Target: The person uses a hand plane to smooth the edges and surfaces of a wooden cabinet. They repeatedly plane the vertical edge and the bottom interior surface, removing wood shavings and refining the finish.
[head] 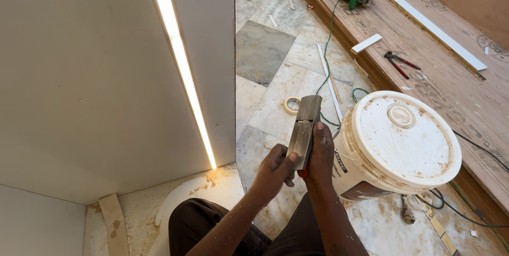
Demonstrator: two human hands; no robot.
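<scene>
White lidded bucket (403,139) beside right hand (321,158)

Scene bright, evenly lit. Main source: glowing light strip (183,70) recessed in white panel (85,76), blown out to pure white, warm halo on panel beside it. Soft daylight over marble floor (265,60); shadows faint, diffuse. Mild glare on white bucket lid (405,139). Focus sharp throughout, no motion blur. Wide-angle stretch at frame edges, straight lines lean.
</scene>
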